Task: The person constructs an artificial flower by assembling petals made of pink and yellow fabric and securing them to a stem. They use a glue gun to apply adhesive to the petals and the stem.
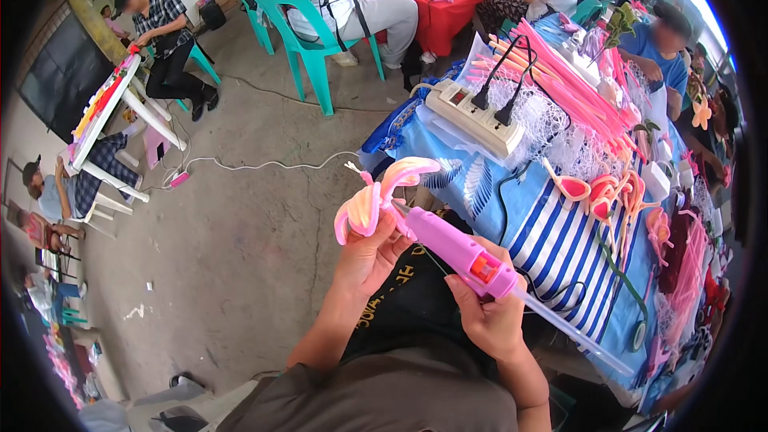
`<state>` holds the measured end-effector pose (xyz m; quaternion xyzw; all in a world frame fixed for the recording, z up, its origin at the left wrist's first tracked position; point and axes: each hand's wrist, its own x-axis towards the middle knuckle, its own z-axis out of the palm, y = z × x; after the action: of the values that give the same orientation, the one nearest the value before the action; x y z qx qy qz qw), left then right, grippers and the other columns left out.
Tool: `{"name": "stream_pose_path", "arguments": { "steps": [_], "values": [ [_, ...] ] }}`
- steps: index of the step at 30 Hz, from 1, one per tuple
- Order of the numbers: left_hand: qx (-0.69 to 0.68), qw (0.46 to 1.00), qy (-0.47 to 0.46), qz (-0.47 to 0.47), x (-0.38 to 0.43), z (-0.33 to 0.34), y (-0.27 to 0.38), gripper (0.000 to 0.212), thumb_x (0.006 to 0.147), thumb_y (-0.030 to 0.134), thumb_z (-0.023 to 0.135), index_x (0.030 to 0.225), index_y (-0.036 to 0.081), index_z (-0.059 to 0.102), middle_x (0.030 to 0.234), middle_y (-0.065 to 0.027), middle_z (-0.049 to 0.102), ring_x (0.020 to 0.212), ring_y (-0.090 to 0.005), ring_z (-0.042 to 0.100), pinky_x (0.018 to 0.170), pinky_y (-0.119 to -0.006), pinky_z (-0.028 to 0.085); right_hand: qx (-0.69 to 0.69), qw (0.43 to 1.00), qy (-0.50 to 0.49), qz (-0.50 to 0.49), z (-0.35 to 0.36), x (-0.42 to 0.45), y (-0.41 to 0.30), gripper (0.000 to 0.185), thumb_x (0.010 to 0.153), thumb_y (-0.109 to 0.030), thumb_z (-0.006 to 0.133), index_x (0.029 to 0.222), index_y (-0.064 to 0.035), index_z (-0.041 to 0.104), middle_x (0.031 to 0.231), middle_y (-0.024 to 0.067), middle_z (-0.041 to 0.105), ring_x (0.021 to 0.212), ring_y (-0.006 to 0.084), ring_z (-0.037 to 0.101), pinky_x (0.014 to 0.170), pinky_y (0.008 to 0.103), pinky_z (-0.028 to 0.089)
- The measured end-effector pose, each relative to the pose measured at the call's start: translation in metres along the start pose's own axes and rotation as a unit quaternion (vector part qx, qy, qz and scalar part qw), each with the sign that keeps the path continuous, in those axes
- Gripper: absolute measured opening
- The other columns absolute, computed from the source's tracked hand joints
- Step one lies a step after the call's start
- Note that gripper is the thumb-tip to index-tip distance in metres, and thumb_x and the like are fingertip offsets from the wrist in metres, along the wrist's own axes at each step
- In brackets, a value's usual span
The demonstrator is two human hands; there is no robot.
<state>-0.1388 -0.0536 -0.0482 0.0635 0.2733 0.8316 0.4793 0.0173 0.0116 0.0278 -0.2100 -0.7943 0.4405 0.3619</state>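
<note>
My left hand [371, 255] pinches a pink and peach pipe-cleaner flower [375, 201] near its base, with the petals spread to the upper left. A thin dark stem runs down from the flower, partly hidden behind the tool. In my right hand [495, 306] is a pink hot glue gun [456, 246], its nozzle pointing up and left at the flower's base. Whether the nozzle touches the flower I cannot tell. From the gun's rear sticks out a long clear glue stick [576, 333].
To the right, a table with a blue patterned cloth [462, 177] holds a power strip [474, 117] with plugs in it, pink pipe cleaners [564, 90], unfinished petals [603, 192] and green floral tape [639, 333]. A white cable [270, 163] crosses the floor. Teal chairs [318, 42] and several people are around.
</note>
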Motion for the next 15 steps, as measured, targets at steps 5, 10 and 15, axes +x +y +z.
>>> {"name": "stream_pose_path", "arguments": {
  "steps": [5, 10, 15],
  "values": [
    [0.007, 1.0, -0.007, -0.022, 0.0022, 0.0009, -0.0017, 0.02, 0.081, 0.009, 0.056, 0.101, 0.008, 0.053, 0.085, -0.0018, 0.059, 0.075, -0.0108, 0.059, 0.069, -0.027, 0.053, -0.049, 0.997, 0.013, -0.061, 0.0036, -0.0005, 0.0086, 0.037, 0.067, 0.003, 0.063, 0.102, 0.0026, 0.05, 0.085, 0.0167, 0.059, 0.07, 0.0278, 0.061, 0.062, 0.028, 0.047],
    [0.019, 1.0, -0.001, -0.021, 0.0023, 0.005, -0.0018, 0.023, 0.082, 0.012, 0.056, 0.104, 0.006, 0.052, 0.088, -0.0025, 0.058, 0.077, -0.0097, 0.058, 0.07, -0.027, 0.053, -0.064, 0.996, -0.008, -0.058, 0.0032, 0.0009, 0.0088, 0.035, 0.069, 0.001, 0.063, 0.101, 0.0036, 0.05, 0.09, 0.0168, 0.059, 0.073, 0.0287, 0.061, 0.064, 0.029, 0.047],
    [0.026, 1.0, -0.007, -0.014, 0.0016, 0.0083, -0.0026, 0.024, 0.082, 0.013, 0.056, 0.105, 0.006, 0.052, 0.091, -0.0034, 0.057, 0.08, -0.0098, 0.058, 0.07, -0.027, 0.052, -0.076, 0.995, -0.006, -0.062, 0.0033, 0.0026, 0.0092, 0.035, 0.069, 0.001, 0.063, 0.101, 0.0034, 0.049, 0.089, 0.0165, 0.059, 0.072, 0.0287, 0.061, 0.064, 0.0294, 0.047]
  ]
}}
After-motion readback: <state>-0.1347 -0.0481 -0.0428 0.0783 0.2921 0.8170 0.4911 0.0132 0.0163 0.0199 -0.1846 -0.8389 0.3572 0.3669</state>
